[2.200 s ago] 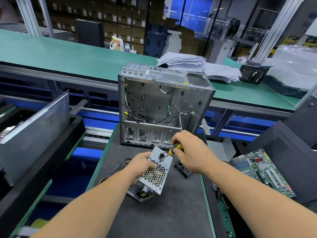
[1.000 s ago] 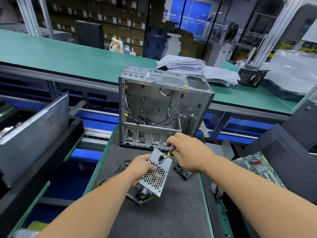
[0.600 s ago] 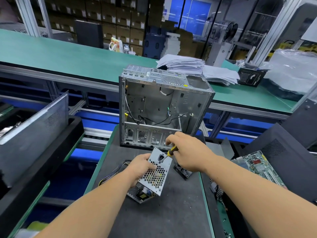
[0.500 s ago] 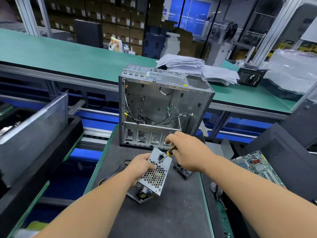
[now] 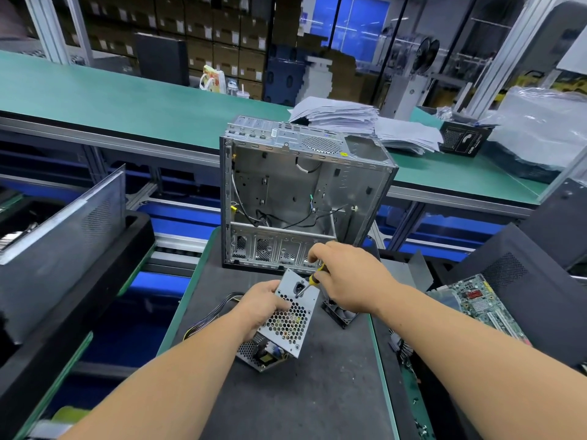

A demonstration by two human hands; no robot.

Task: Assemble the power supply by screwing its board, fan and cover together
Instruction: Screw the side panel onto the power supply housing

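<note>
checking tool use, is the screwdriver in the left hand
No, the right hand grips the screwdriver, while the left hand holds the power supply.

Power supply (image 5: 290,319) in my left hand (image 5: 262,304): bare grey sheet metal, dull sheen, honeycomb-perforated face.
Screwdriver (image 5: 313,281) in my right hand (image 5: 347,281): glossy yellow-and-black plastic handle, bright metal shaft.
Computer case (image 5: 301,198) at far edge of mat: unpainted steel, satin, stamped.
Work mat (image 5: 301,392): dark grey, matt, lightly grained.
Paper stack (image 5: 343,117): white, matt.
Circuit board (image 5: 479,301): green, glossy.
</note>
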